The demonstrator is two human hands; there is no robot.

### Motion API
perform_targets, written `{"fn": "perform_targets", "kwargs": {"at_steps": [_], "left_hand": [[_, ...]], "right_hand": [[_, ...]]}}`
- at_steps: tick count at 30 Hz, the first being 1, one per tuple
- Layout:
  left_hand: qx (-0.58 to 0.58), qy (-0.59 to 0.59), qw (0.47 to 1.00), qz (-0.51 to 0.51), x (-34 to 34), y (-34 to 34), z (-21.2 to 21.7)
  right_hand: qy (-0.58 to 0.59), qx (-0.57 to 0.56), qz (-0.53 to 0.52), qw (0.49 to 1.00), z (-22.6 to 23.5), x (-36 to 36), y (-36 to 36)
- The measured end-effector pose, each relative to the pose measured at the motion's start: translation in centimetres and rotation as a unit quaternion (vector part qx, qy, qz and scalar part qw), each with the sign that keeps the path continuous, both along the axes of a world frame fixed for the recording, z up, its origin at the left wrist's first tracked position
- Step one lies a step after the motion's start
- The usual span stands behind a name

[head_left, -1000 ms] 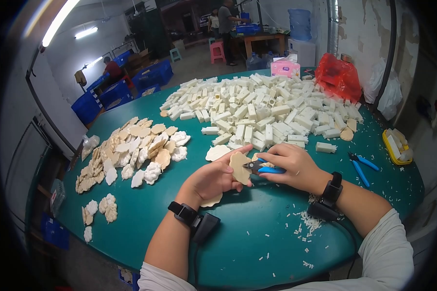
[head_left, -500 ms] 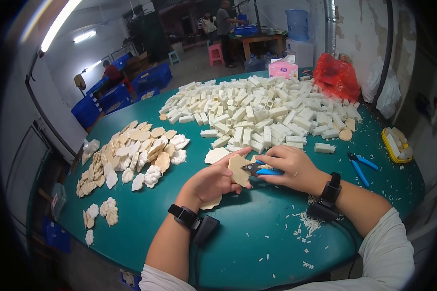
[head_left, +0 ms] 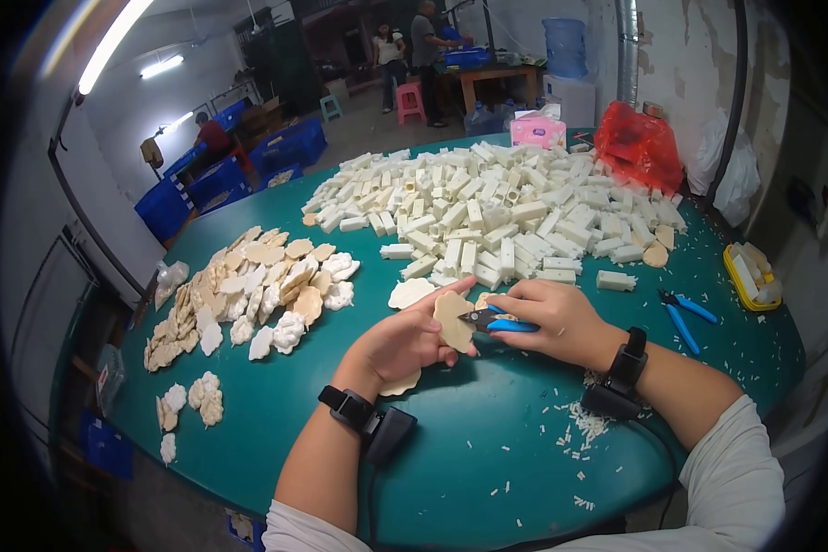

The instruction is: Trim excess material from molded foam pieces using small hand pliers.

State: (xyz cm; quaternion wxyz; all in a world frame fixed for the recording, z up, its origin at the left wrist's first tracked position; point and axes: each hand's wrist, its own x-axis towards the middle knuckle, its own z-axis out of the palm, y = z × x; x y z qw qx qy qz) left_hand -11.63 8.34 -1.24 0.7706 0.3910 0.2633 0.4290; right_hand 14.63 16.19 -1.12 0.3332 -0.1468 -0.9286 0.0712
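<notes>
My left hand (head_left: 403, 342) holds a flat cream oval piece (head_left: 453, 320) upright between thumb and fingers, above the green table (head_left: 488, 478). My right hand (head_left: 552, 317) grips blue-handled cutters (head_left: 495, 321), whose dark jaws touch the piece's right edge. Another flat cream piece (head_left: 410, 293) lies on the table just beyond my left hand, and one more (head_left: 399, 385) shows under my left wrist. Both wrists wear black bands with small black units.
A big heap of white rectangular blocks (head_left: 497, 207) fills the far middle. Flat tan and white shaped pieces (head_left: 248, 294) spread at the left. Spare blue cutters (head_left: 685, 313), a yellow tray (head_left: 750, 276), a red bag (head_left: 639, 147) and white trimmings (head_left: 584, 423) lie at the right. People work in the background.
Hardly anything has moved: both hands stay together at the table's middle, with the cutters still at the edge of the cream piece.
</notes>
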Motion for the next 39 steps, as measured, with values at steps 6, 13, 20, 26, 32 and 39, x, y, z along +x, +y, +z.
{"fn": "perform_targets", "kwargs": {"at_steps": [6,13,20,26,32,39], "left_hand": [[0.004,-0.014,1.000,-0.010,0.07,-0.10,0.06],[0.003,-0.016,1.000,-0.009,-0.02,-0.22,0.32],[0.001,-0.022,1.000,-0.009,0.19,-0.21,0.38],[-0.003,-0.029,1.000,-0.011,0.15,-0.12,0.27],[-0.005,-0.026,1.000,-0.011,0.10,-0.18,0.37],[-0.002,-0.021,1.000,-0.011,0.08,-0.06,0.24]], "right_hand": [[0.006,0.007,0.014,1.000,-0.04,-0.01,0.28],[-0.013,0.001,-0.002,1.000,0.10,-0.06,0.14],[-0.017,0.004,-0.003,1.000,0.10,-0.03,0.16],[-0.011,0.013,-0.002,1.000,0.12,0.00,0.15],[-0.004,0.006,0.010,1.000,0.03,-0.10,0.39],[-0.005,0.019,0.008,1.000,0.15,-0.03,0.35]]}}
